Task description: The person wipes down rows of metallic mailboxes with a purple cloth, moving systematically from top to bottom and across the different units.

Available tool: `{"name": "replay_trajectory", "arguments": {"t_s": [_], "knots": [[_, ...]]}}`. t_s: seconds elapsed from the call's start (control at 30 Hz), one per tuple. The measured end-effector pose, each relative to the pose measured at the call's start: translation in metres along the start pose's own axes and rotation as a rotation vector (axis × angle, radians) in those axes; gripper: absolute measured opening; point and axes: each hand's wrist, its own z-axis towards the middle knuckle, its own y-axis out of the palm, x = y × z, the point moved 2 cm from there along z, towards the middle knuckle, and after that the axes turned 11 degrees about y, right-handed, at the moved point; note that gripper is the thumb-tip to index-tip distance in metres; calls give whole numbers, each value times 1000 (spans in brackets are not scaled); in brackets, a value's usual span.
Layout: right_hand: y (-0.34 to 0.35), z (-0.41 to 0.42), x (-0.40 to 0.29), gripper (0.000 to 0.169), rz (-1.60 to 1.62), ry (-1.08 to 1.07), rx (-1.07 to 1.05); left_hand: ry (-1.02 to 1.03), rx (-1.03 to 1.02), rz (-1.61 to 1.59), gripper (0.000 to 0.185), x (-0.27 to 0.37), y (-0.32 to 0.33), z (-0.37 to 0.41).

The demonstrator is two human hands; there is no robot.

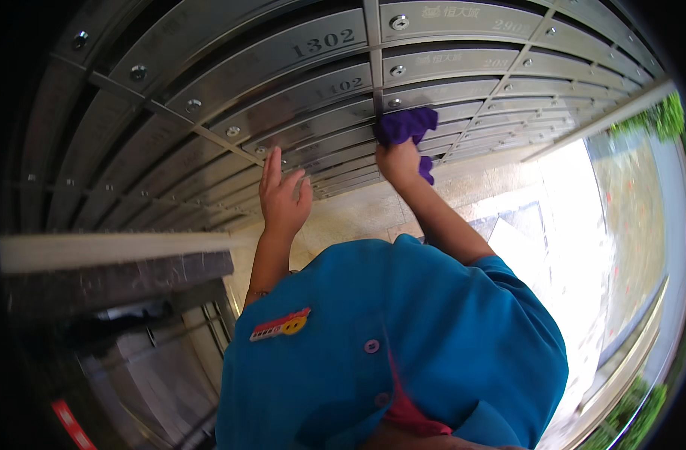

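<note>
A bank of brushed-metal mailboxes (320, 90) rises in front of me, with round locks and narrow dark slots in rows. My right hand (400, 160) grips a purple cloth (407, 125) against the mailbox fronts, beside a vertical divider strip (375, 56). Part of the cloth hangs out below the hand. To the left, my left hand (284, 194) holds nothing; its fingers are spread and raised near a lock in the lower rows. Whether those fingertips touch the metal, I cannot tell.
Pale stone floor tiles (359, 211) lie below the mailboxes. Bright daylight falls on the floor at right, with green plants (652, 118) beyond. A dark stone ledge (118, 275) runs at the lower left, near a red sign (73, 424) bearing writing.
</note>
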Motion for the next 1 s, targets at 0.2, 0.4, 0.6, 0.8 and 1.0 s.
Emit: {"name": "replay_trajectory", "arguments": {"t_s": [0.2,0.4,0.6,0.8,1.0], "knots": [[59,-58,-69,19,-197,137,-216,173,-122,-110,15,-49,-28,-8],[93,-109,-150,15,-332,-346,-377,268,-112,-203,9,-72,-42,-1],[31,-44,-59,17,-350,56,-7,226,-27,-208,10,-93,-73,-20],[80,-62,-86,23,42,-63,312,162,26,-191,11,-119,-91,-43],[140,-144,-173,40,-37,10,-306,186,-15,-152,11,-117,-94,-43]]}}
